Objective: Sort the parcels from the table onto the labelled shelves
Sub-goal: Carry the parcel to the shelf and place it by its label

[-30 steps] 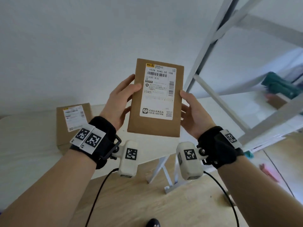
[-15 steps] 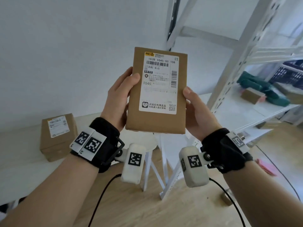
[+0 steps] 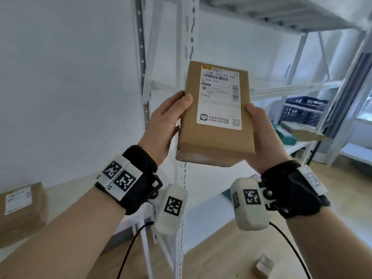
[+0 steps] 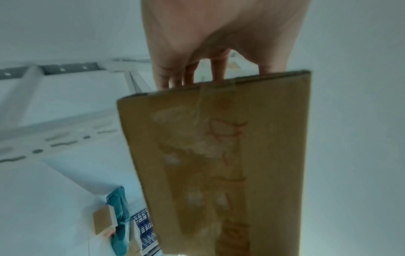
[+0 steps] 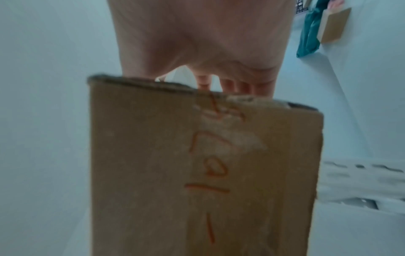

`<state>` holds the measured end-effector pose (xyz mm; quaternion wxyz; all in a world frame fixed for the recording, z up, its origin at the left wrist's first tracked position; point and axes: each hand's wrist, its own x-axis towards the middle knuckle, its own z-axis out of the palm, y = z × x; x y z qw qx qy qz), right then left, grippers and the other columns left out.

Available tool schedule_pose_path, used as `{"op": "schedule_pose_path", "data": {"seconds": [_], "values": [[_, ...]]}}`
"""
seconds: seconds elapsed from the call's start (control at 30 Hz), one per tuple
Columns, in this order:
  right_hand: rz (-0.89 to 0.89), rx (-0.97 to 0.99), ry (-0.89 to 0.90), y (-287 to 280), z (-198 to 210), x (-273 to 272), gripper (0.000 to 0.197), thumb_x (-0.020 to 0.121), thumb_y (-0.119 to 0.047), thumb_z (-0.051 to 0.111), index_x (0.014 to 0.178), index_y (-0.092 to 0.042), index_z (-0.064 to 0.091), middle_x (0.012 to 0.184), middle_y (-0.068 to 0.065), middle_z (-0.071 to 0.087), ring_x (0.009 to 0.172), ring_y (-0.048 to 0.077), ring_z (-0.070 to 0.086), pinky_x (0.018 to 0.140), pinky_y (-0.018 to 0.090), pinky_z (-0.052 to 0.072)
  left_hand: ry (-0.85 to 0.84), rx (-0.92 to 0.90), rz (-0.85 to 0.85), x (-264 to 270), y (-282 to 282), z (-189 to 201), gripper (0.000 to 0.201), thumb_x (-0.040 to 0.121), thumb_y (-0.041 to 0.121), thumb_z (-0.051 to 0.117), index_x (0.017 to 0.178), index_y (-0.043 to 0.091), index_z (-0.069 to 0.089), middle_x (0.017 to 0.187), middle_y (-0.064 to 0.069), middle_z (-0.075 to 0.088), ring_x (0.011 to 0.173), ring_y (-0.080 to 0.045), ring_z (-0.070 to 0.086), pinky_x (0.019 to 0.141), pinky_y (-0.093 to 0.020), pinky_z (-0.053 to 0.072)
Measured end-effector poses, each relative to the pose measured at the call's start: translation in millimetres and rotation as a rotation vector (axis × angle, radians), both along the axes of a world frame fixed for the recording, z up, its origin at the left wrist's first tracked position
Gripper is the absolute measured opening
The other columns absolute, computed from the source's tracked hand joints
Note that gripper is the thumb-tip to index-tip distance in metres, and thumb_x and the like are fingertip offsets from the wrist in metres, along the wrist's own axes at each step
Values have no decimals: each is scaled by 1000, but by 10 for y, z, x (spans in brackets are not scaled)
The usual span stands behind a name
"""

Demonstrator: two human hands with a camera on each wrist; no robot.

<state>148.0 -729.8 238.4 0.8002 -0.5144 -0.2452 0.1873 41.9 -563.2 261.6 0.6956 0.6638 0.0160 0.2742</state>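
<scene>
I hold a brown cardboard parcel (image 3: 191,121) with a white shipping label upright in front of me, label facing me. My left hand (image 3: 169,121) grips its left edge, thumb on the front. My right hand (image 3: 261,129) grips its right edge the same way. In the left wrist view the fingers (image 4: 190,72) reach behind the parcel (image 4: 219,164); the right wrist view shows the parcel's end (image 5: 197,173) with orange handwriting on it. The white metal shelving (image 3: 185,47) stands directly behind the parcel. A second labelled brown parcel (image 3: 20,210) lies on the white table (image 3: 66,190) at lower left.
On a shelf at the right sit a blue crate (image 3: 302,111), teal bags (image 3: 283,133) and a flat brown parcel (image 3: 302,130). A small cardboard piece (image 3: 263,266) lies on the wooden floor. Shelf uprights (image 3: 141,67) stand close ahead. The wall is on the left.
The view has swung right toward the shelving, which now stands close behind the parcel. The table parcel slid to the far lower left. Both hands keep the same hold.
</scene>
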Motion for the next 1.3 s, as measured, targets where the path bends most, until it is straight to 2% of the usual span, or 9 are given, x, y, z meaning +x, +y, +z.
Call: {"op": "schedule_pose_path", "data": {"seconds": [0.13, 0.27, 0.5, 0.6, 0.77, 1.03, 1.13, 1.23, 1.3], "values": [[-100, -14, -22, -282, 200, 283, 51, 78, -54, 63, 123, -29, 66, 124, 6, 70, 125, 31, 58, 111, 51, 37, -42, -34, -37, 418, -313, 136, 63, 83, 45, 61, 141, 21, 50, 130, -1, 66, 121, -19, 62, 104, -39, 47], [-151, -41, -37, -405, 293, 622, 47, 74, -58, 64, 113, -31, 69, 129, 9, 67, 108, 27, 62, 95, 41, 43, -64, -25, -34, 842, -501, 174, 44, 94, 40, 51, 133, 21, 58, 124, -3, 70, 116, -23, 65, 103, -41, 49], [-200, -4, -159, -411, 465, 1480, 54, 76, -60, 62, 120, -30, 68, 128, 7, 68, 126, 30, 57, 113, 53, 31, -165, 0, -63, 1722, -537, 309, 40, 95, 37, 47, 127, 18, 61, 122, -2, 71, 109, -19, 66, 87, -30, 52], [-185, 10, -237, -358, 663, 1886, 56, 79, -56, 61, 126, -26, 65, 130, 9, 66, 129, 34, 53, 113, 54, 31, -242, 7, -61, 2112, -458, 445, 47, 89, 41, 48, 127, 17, 60, 123, -2, 70, 116, -23, 64, 99, -40, 51], [-151, 23, -308, -268, 975, 2457, 49, 85, -47, 56, 124, -19, 66, 124, 8, 69, 110, 23, 61, 96, 42, 41, -291, -41, -84, 2695, -335, 641, 47, 92, 42, 46, 132, 20, 58, 125, -1, 69, 117, -21, 64, 103, -44, 49], [47, 75, -301, 20, 1256, 3126, 31, 96, -39, 46, 97, -23, 72, 93, -4, 76, 88, 12, 69, 86, 29, 49, -308, -47, 30, 3201, -171, 871, 45, 95, 42, 44, 131, 19, 58, 124, 1, 70, 113, -15, 67, 96, -35, 53], [111, 56, -342, 120, 1369, 3335, 31, 96, -40, 46, 107, -23, 70, 101, -5, 76, 94, 11, 70, 85, 27, 53, -303, -45, 106, 3312, -153, 926, 43, 96, 44, 43, 127, 20, 61, 124, 1, 69, 113, -15, 67, 97, -35, 52], [143, -25, -365, 190, 1428, 3667, 48, 87, -48, 56, 127, -22, 64, 128, -3, 68, 123, 20, 61, 106, 37, 42, -267, -45, 182, 3431, -218, 950, 33, 99, 43, 39, 111, 28, 65, 117, 4, 72, 109, -14, 67, 98, -33, 51], [184, -65, -345, 221, 1432, 3888, 55, 82, -51, 60, 130, -25, 63, 135, -1, 63, 129, 22, 55, 108, 39, 39, -236, -14, 235, 3536, -306, 968, 31, 100, 43, 36, 100, 32, 65, 105, 8, 74, 99, -10, 69, 91, -28, 53]]}}
